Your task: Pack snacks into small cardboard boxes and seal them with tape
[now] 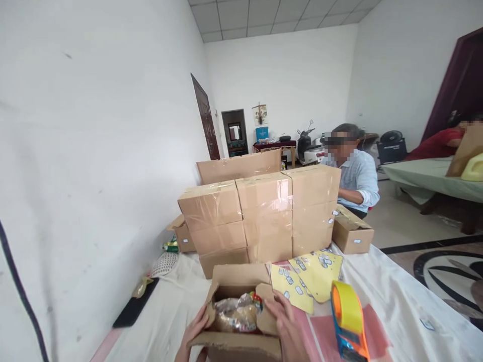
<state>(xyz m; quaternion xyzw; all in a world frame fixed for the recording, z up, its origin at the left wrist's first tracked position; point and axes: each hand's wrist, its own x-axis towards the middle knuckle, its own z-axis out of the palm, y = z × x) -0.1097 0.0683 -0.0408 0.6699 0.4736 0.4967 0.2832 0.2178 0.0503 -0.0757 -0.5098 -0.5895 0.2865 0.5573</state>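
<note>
An opened cardboard box (234, 340) stands in front of me, its flaps raised or folded out. Inside lie clear plastic bags (236, 314) of something brownish, with a bit of red and green print at one corner. My left hand (195, 329) grips the box's left side, fingers along the flap there. On the opposite side, my right hand (289, 324) holds the right flap, its fingers over the outer face. To the right of that hand sits a tape dispenser (349, 322) with a yellow roll. Yellow sheets with small white labels (317, 276) lie behind it.
Taped cardboard boxes (264, 221) are stacked behind the open box. A smaller box (352, 234) stands at the right, a black flat object (135, 304) at the left. A co-worker (350, 171) sits beyond the stack; another person in red (433, 143) is at a far-right table.
</note>
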